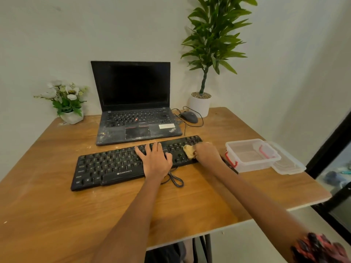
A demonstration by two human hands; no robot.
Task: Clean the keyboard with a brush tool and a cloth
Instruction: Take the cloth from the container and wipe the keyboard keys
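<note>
My left hand (156, 161) lies flat, fingers spread, on the black keyboard (117, 164) (mid-table), while my right hand (207, 153) grips a yellowish cloth (188, 151) against its right-end keys.

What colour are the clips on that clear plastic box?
Red. The clips on the clear plastic box show best in the head view, the only one here.

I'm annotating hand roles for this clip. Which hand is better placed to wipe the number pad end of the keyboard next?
The right hand: it already grips the yellow cloth on that end of the keyboard. The left hand lies flat mid-keyboard, steadying it.
</note>
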